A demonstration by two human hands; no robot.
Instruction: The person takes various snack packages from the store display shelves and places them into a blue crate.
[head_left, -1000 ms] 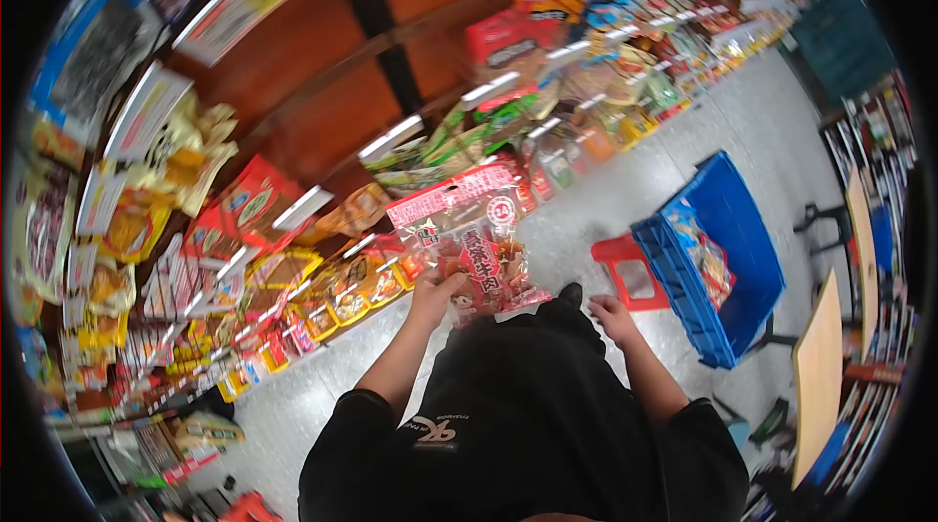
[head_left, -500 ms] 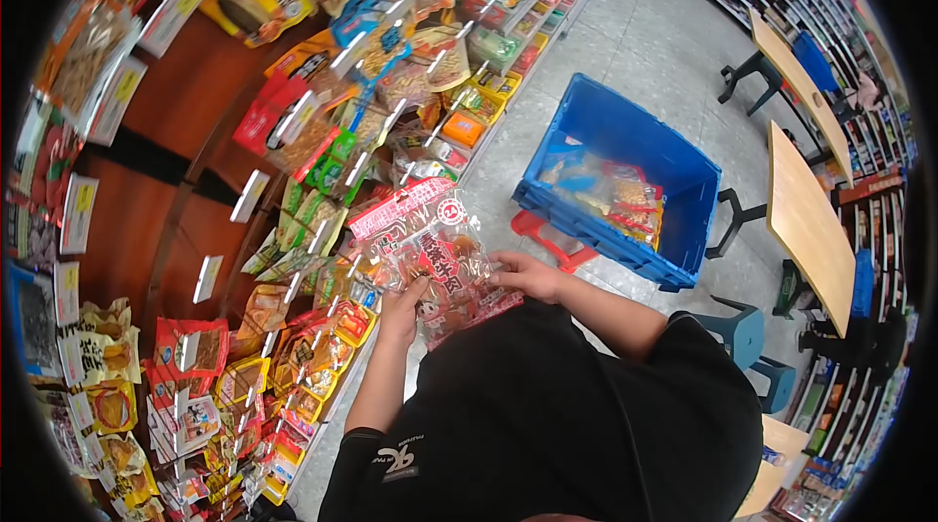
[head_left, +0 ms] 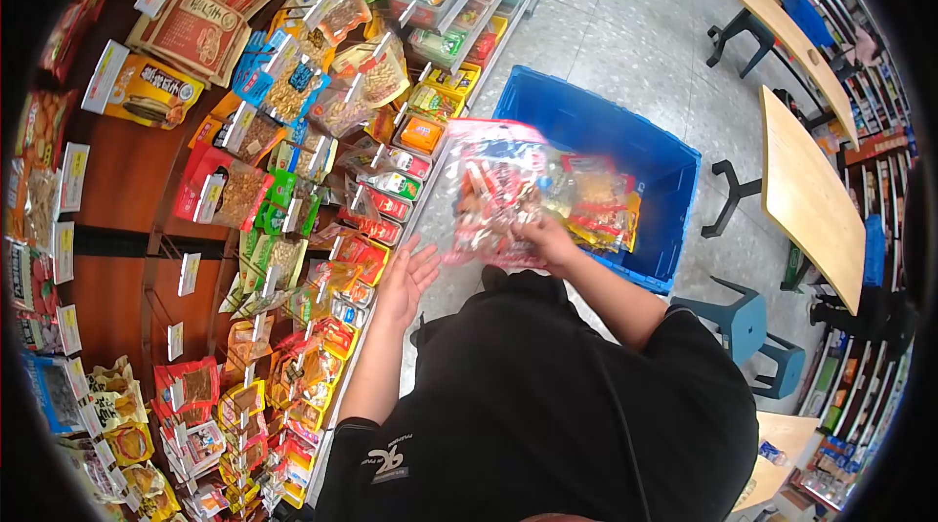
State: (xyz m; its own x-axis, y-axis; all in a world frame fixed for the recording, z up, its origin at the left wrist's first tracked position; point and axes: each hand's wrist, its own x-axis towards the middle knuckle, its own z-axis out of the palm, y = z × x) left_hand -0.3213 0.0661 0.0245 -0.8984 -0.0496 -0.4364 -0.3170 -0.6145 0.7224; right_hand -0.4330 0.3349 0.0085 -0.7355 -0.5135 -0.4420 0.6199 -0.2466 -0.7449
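A clear snack bag with a pink top band [head_left: 493, 190] is in my right hand [head_left: 549, 242], gripped at its lower right side. Motion blurs its print a little. The bag hangs over the near left edge of the blue crate [head_left: 672, 229], covering part of the rim. Inside the crate lie several snack packets [head_left: 601, 199], red and yellow among them. My left hand [head_left: 407, 280] holds nothing; its fingers are stretched out, palm facing the bag, a short way left of it and beside the shelf front.
To the left, a rack of hooks carries hanging snack bags [head_left: 283, 72] with white price tags [head_left: 191, 274]. Shelves of small packs [head_left: 445, 82] run toward the back. On the right stand wooden-topped tables [head_left: 806, 195] and blue-grey stools [head_left: 728, 317] on grey floor [head_left: 625, 14].
The bag has moved right toward the crate in my right hand. My left hand has let go of it and opened. The view has shifted, showing the rack from a new angle.
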